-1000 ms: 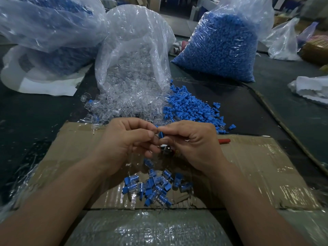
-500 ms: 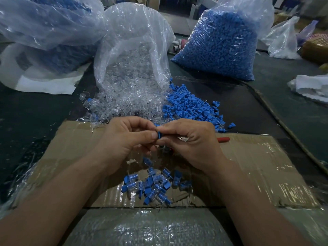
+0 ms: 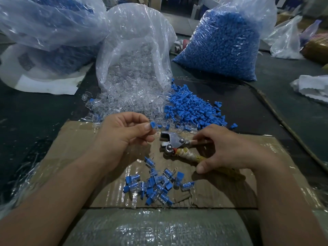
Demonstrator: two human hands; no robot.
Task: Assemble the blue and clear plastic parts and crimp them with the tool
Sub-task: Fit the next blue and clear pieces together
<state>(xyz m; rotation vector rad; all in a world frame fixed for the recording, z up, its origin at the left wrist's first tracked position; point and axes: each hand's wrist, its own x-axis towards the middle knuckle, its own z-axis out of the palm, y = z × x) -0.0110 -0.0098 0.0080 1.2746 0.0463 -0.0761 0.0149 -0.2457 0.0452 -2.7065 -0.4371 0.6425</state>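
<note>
Pinched the blue-and-clear piece (image 3: 153, 124) between thumb and forefinger of the left hand (image 3: 122, 137), blue cap uppermost, clear half mostly hidden by the fingertips, raised above the cardboard sheet (image 3: 266, 166). Curled the right hand (image 3: 225, 150) round the handles of the crimping tool (image 3: 174, 142), fingers on the upper handle, thumb under the cord-wrapped lower one. Lay along a left-to-right axis across the sheet, metal head toward the left hand, handles toward the right. Seemed parted at the jaws, mouth turned toward the pinched piece, just beside and a little below it, not touching. Reached the handles only from the right side and the mouth only from the left. Judged the coming move short: piece down and rightward into the mouth, or head lifted to meet it, then a squeeze. Apart from both, nearer the body: the heap of finished pieces (image 3: 152, 185); farther off, loose blue plugs (image 3: 193, 109) and the bag of clear shells (image 3: 134, 77).
</note>
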